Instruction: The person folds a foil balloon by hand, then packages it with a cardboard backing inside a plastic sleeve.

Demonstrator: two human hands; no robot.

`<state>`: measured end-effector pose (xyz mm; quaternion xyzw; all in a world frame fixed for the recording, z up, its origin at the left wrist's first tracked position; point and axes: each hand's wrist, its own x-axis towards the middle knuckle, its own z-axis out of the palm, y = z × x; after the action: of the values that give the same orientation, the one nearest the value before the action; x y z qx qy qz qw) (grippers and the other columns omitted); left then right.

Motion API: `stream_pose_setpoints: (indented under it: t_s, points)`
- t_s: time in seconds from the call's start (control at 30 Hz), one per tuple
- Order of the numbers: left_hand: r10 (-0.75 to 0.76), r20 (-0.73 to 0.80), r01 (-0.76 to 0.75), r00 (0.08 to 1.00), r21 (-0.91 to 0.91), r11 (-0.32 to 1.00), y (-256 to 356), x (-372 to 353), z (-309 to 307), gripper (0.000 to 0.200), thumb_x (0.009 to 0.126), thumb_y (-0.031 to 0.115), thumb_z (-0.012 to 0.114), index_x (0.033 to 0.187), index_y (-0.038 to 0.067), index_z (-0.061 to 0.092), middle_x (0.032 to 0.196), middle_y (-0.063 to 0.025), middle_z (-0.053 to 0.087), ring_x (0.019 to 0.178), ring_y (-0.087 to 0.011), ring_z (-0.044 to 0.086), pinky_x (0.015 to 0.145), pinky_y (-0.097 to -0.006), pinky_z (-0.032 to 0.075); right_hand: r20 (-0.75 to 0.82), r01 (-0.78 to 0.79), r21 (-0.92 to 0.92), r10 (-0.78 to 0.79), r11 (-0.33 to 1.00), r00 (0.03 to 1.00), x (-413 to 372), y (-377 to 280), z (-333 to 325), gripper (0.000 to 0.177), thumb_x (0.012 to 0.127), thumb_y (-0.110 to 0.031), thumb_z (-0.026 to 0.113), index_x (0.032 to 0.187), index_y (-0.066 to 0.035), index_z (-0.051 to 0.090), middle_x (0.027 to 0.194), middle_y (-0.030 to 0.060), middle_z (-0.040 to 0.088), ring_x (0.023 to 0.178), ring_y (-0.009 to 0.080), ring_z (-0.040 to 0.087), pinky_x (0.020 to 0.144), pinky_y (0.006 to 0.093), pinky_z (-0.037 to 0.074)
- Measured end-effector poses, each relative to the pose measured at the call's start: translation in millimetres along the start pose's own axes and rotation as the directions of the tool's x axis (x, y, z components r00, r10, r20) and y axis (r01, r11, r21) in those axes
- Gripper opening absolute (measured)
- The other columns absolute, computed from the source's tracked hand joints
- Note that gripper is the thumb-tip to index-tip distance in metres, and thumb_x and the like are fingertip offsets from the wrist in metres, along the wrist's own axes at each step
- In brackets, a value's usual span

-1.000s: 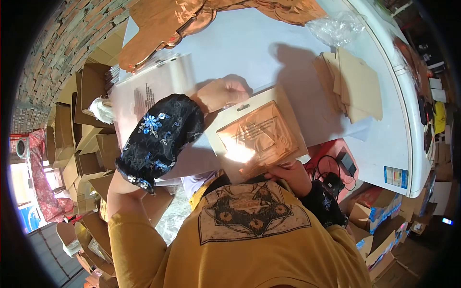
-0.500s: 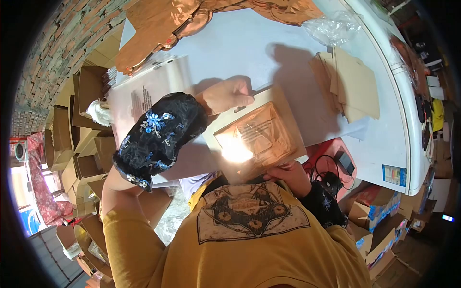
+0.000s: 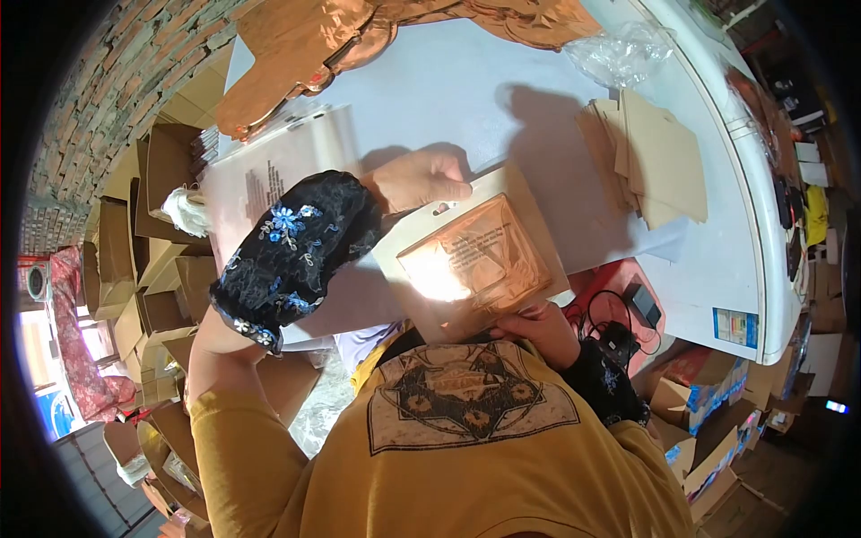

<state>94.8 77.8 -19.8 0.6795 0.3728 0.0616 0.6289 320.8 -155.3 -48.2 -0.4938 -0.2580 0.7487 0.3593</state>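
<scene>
A flat plastic bag (image 3: pixel 529 229) with a hang hole, printed text and a folded copper-coloured foil piece inside is held over the table's near edge. Bright glare covers its left part. My left hand (image 3: pixel 421 177) pinches the bag's top edge beside the hang hole, fingers closed. Below, my right hand (image 3: pixel 538 327) grips the bottom edge, its thumb on the front and its other fingers partly hidden. A stack of clear printed plastic bags (image 3: pixel 260 179) lies on the table left of my left hand, partly behind my black flowered sleeve (image 3: pixel 300 251).
Brown cards (image 3: pixel 664 161) are stacked on the white table (image 3: pixel 466 90) at the right. Copper foil shapes (image 3: pixel 305 45) lie along the back, with crumpled clear plastic (image 3: pixel 623 54) beside them. A red bin (image 3: pixel 646 278) holds black cables. Open cardboard boxes (image 3: pixel 170 233) stand at the left.
The bag has shifted very slightly in both hands, and its printed text shows more clearly. My left fingers have moved a little at the top edge. Both hands keep their hold.
</scene>
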Motion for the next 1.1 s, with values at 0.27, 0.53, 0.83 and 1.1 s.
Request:
stream_pose_setpoints:
  t_s: [0.27,0.53,0.83,1.1]
  points:
    - [0.029,0.043,-0.021,0.999,-0.176,0.984,-1.9,-1.5,-3.7,0.024,0.095,0.030,0.070,0.102,0.008,0.066,0.088,0.0024,0.062,0.085,-0.0077,0.055,0.077,-0.0250,0.045,0.030,0.011,-0.012,-0.011,1.000,0.999,0.5,1.1,-2.3,0.020,0.093,-0.007,0.068,0.112,0.000,0.069,0.103,0.0065,0.072,0.088,0.0128,0.069,0.079,0.0247,0.056]
    - [0.079,0.061,-0.065,0.995,-0.203,0.977,-7.9,-1.7,-3.1,0.020,0.100,0.030,0.062,0.107,0.011,0.068,0.090,0.0062,0.063,0.085,-0.0037,0.054,0.079,-0.0241,0.045,-0.015,-0.004,0.006,0.004,1.000,1.000,-1.4,-2.7,2.6,0.019,0.093,-0.004,0.066,0.111,0.000,0.069,0.100,0.0076,0.072,0.087,0.0134,0.069,0.077,0.0248,0.056]
    - [-0.029,0.138,0.048,0.990,-0.138,0.989,-1.4,-5.9,-11.1,0.018,0.096,0.021,0.066,0.106,0.006,0.068,0.088,-0.0003,0.066,0.082,-0.0075,0.057,0.072,-0.0231,0.044,-0.023,-0.019,0.015,0.019,1.000,1.000,0.2,4.7,-1.5,0.020,0.093,-0.004,0.065,0.112,0.000,0.069,0.102,0.0077,0.072,0.086,0.0135,0.069,0.077,0.0242,0.055]
    - [-0.110,0.052,0.121,0.993,-0.381,0.917,3.6,-3.9,-8.1,0.015,0.097,0.004,0.059,0.108,0.004,0.069,0.092,0.0017,0.065,0.071,-0.0039,0.053,0.056,-0.0180,0.037,-0.012,-0.070,-0.025,0.070,0.997,0.998,-2.0,-5.7,-0.8,0.020,0.093,-0.006,0.065,0.112,0.001,0.068,0.098,0.0079,0.072,0.084,0.0128,0.068,0.076,0.0237,0.055]
